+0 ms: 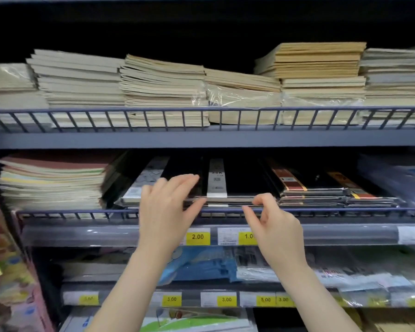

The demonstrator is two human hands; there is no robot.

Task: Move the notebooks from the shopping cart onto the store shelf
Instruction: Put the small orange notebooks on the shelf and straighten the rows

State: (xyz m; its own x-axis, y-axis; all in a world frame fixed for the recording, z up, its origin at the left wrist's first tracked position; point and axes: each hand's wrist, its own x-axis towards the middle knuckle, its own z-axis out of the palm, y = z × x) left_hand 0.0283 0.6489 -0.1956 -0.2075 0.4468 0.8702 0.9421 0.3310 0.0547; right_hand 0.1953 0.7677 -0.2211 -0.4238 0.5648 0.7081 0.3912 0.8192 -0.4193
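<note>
reaching up, left hand (164,207) lies flat on the black notebook (235,185) (right hand (273,221) pinches its front edge).

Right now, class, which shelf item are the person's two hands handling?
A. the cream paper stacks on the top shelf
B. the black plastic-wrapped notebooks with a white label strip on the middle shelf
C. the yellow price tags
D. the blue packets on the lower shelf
B: the left hand rests its fingers on top of the black plastic-wrapped notebooks, while the right hand pinches their front edge just above the wire shelf rail.
</note>
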